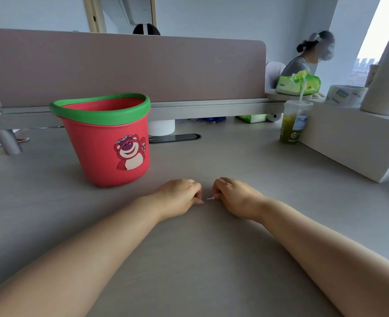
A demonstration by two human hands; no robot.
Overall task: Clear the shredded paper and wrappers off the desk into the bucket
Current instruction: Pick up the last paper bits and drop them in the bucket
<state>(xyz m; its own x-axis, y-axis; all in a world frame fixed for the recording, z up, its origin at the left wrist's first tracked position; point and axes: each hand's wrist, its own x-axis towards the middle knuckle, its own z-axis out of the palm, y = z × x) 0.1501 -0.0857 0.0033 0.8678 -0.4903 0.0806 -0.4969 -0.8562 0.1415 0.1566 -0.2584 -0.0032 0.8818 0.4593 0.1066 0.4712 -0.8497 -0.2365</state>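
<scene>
Pinching: right hand [232,197] holds one white paper shred [210,198] at thumb and fingertips.
Left hand [179,197]: fingers curled, just beside at 9 o'clock; contents untellable.
Bucket [106,143]: one, red, upright on desk [200,248], 10 o'clock.
Drink cup [293,124]: one, 2 o'clock.

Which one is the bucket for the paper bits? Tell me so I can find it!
Find the long pinkish divider panel across the back of the grey desk. Just before its left half stands the bucket: red, green rim, a cartoon bear on its side.
</scene>
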